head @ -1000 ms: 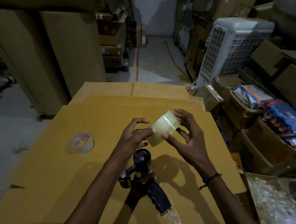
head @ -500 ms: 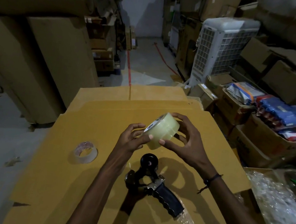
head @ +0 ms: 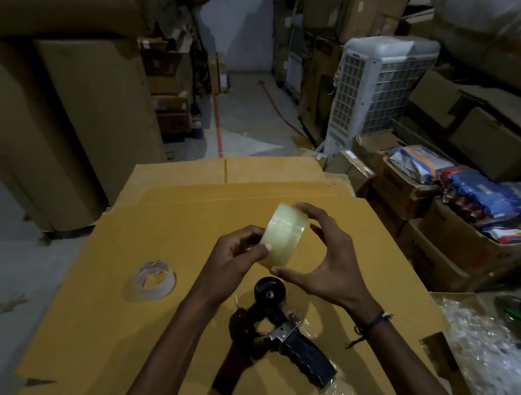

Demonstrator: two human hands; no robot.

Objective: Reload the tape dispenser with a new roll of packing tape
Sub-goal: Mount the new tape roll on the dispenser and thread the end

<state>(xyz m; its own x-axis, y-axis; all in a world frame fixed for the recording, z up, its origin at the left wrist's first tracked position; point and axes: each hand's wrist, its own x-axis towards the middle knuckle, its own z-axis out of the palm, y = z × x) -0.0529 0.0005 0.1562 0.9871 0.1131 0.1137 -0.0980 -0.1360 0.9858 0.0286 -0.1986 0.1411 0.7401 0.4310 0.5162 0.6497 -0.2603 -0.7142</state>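
New roll (head: pixel 284 235): held in the air between both hands, above the cardboard sheet (head: pixel 183 220); its clear outer band is turned toward the camera, whereas half a second ago the printed core edge was seen at its left rim, so the roll has been rotated.
Right hand (head: pixel 326 265): spread around the far and right side of the roll, fingertips on its top rim and thumb under its lower edge, grasping it.
Left hand (head: pixel 235 253): closed against the near left edge of the roll, thumb pressed flat on the tape band.
Meaning of the change: the turning and the thumb on the band are judged to be a search for the loose tape end; loading is not yet begun.
Tape dispenser (head: pixel 282 326): lying on the cardboard just below the hands, its black hub bare, handle pointing toward the right forearm.
Spent roll (head: pixel 153 280): lying on the cardboard, well to the left of the left hand.
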